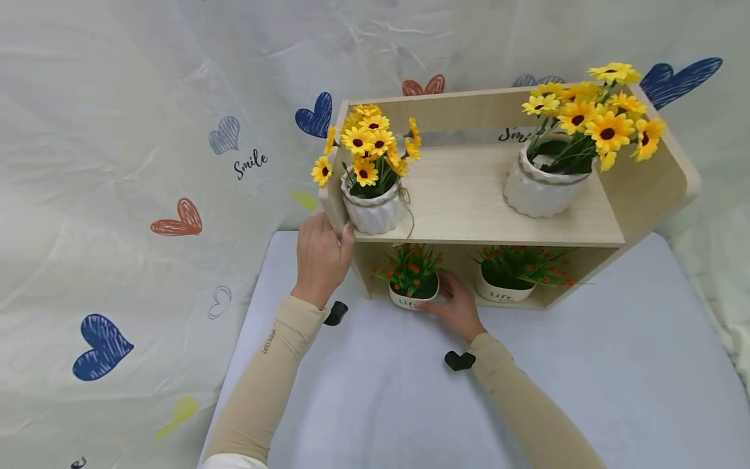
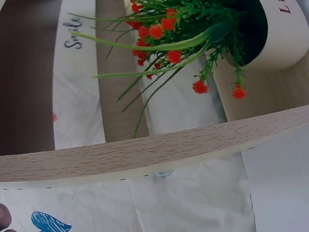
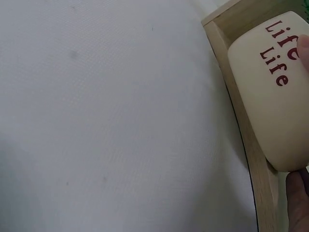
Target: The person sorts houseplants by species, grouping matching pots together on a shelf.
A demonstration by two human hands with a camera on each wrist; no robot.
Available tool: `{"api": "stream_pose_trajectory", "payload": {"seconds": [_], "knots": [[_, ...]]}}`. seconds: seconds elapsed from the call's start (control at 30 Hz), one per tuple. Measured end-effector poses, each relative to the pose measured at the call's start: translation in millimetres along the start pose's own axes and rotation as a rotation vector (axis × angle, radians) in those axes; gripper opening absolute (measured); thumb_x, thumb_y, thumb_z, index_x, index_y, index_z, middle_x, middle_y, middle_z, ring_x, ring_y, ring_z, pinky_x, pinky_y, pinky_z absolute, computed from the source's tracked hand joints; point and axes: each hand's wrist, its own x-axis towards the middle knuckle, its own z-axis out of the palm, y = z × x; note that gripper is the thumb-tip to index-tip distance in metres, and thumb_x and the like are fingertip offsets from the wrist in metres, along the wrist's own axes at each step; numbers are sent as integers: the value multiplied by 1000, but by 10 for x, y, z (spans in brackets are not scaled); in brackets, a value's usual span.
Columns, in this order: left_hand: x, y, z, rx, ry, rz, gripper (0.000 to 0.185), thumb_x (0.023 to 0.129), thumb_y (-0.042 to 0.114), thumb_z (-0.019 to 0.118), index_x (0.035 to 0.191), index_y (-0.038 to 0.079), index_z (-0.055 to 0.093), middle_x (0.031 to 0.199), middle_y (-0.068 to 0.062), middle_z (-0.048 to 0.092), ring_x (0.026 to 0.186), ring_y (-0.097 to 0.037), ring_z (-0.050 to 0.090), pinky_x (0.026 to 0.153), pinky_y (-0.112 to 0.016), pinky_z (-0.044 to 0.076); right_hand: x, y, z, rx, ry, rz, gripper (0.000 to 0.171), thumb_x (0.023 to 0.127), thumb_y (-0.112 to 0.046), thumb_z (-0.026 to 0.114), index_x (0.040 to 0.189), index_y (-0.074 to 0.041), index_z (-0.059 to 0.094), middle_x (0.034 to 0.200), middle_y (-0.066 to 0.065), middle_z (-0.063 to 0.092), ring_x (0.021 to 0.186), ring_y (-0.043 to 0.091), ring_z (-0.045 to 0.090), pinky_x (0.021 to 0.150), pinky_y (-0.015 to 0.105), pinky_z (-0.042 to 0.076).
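Note:
My left hand (image 1: 321, 254) grips the left side panel of a two-tier wooden shelf (image 1: 463, 202), thumb at its front edge. In the lower tier, my right hand (image 1: 459, 311) holds the left white "Life" flowerpot (image 1: 404, 300) by its right side. The right wrist view shows the thumb on the lettered front of this pot (image 3: 265, 101) and a finger at its end. Small red flowers (image 1: 413, 267) and green leaves fill it. In the left wrist view the red flowers (image 2: 174, 55) stand behind the side panel (image 2: 145, 150); only a bit of the left hand shows.
Another "Life" pot (image 1: 504, 292) with red flowers stands right in the lower tier. Two white ribbed pots of yellow sunflowers stand on the upper tier, one left (image 1: 375, 212), one right (image 1: 541, 189). A white cloth (image 1: 387, 391) covers the table; a printed sheet (image 1: 117, 163) hangs behind.

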Motion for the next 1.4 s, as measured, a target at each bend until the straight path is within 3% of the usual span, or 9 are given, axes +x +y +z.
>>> {"api": "stream_pose_trajectory", "payload": {"seconds": [0.87, 1.4], "knots": [[-3, 28, 2, -4, -10, -6, 39, 104, 31, 41, 90, 1, 62, 76, -12, 55, 69, -32, 51, 64, -43, 40, 314, 29, 27, 6, -74, -16, 96, 78, -27, 91, 156, -15, 37, 158, 13, 45, 144, 35, 49, 120, 47, 43], [6, 43, 59, -13, 2, 10, 40, 104, 31, 41, 85, 1, 59, 73, -12, 53, 66, -31, 49, 63, -42, 39, 399, 83, 18, -25, -57, -1, 98, 79, -29, 90, 159, -17, 35, 158, 16, 45, 144, 40, 50, 119, 50, 44]]}}
